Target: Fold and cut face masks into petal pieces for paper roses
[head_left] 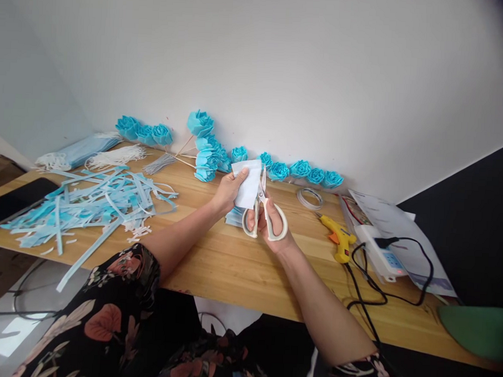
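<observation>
My left hand (227, 192) pinches a folded, pale white-blue piece of fabric (249, 183) between thumb and fingers, held upright above the table. My right hand (277, 241) has its thumb and fingers through the handles of white scissors (277, 220). The scissor blades are parted and point upward at the fabric's right edge; whether they touch it I cannot tell. Under the hands lies a small stack of light-blue pieces (234, 216), partly hidden. Several blue handmade flowers on sticks (206, 159) lie just behind my left hand.
Cut blue-white strips (96, 204) heap at the left, by a black phone (19, 203) and face masks (82, 150). More blue flowers (300, 168) line the wall. On the right are a tape roll (310, 198), yellow glue gun (336, 236), power strip (380, 254) and trailing cords.
</observation>
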Available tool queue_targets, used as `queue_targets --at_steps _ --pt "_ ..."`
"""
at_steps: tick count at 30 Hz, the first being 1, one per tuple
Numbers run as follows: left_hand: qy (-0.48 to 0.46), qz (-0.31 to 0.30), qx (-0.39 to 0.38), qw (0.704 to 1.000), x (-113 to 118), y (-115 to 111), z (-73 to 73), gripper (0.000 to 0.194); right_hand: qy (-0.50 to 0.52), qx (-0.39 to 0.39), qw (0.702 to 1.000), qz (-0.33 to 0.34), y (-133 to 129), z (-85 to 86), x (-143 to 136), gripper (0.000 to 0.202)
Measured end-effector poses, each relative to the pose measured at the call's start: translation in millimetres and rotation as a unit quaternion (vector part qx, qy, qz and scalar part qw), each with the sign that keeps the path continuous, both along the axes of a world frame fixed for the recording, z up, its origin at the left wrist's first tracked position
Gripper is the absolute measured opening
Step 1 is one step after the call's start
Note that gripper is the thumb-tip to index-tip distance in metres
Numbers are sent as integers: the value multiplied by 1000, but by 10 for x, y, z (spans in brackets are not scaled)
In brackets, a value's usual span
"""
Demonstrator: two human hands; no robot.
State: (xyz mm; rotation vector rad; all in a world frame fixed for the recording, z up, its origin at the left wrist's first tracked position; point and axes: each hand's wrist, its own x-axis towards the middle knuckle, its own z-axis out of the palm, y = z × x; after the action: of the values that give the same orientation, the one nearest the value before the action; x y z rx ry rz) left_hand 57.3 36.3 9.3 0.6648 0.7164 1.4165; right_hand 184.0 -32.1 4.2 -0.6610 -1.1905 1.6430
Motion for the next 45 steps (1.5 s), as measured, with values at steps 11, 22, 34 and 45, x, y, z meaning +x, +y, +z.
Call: queue_targets --at_steps 11,22,34,45 --pt "-25 26 15 999 30 -6 -8 42 37 -21 999 -25 -42 22 -38 60" --pt "-7 21 24 999 4 5 -13 42 48 -3 998 -41 -98 52 -72 60" --pt "-11 -19 -7 1000 -62 25 67 35 40 -20 998 -42 -44 41 -45 61" --pt "-11 0 23 1000 -150 125 35 31 -14 -50 996 75 -63 78 -19 58"
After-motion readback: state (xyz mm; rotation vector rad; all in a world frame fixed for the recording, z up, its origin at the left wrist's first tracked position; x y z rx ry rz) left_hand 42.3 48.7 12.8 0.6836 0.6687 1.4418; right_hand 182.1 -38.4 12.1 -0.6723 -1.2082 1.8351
